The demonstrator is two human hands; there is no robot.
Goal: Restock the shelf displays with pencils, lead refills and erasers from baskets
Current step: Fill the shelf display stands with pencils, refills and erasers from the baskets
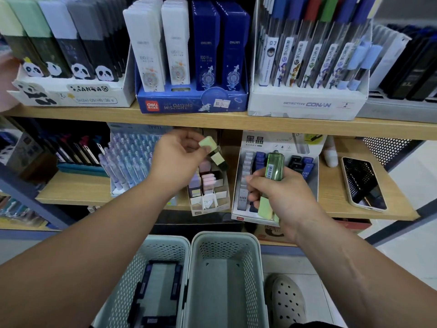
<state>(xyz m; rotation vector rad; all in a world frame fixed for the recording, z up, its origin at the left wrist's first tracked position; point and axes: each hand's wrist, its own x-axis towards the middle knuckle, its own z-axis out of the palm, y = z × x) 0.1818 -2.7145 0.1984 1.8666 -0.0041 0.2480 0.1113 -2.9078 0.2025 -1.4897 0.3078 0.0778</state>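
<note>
Refill restocking: left hand (179, 153) pinches pale-green-capped plastic case (208, 143); right hand (280, 197) grips green spares (274, 165). Next: cardboard display slot (209, 202), six o'clock.

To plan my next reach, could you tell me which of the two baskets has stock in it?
The left basket: dark blue packs lie inside; the right basket is empty.
</note>
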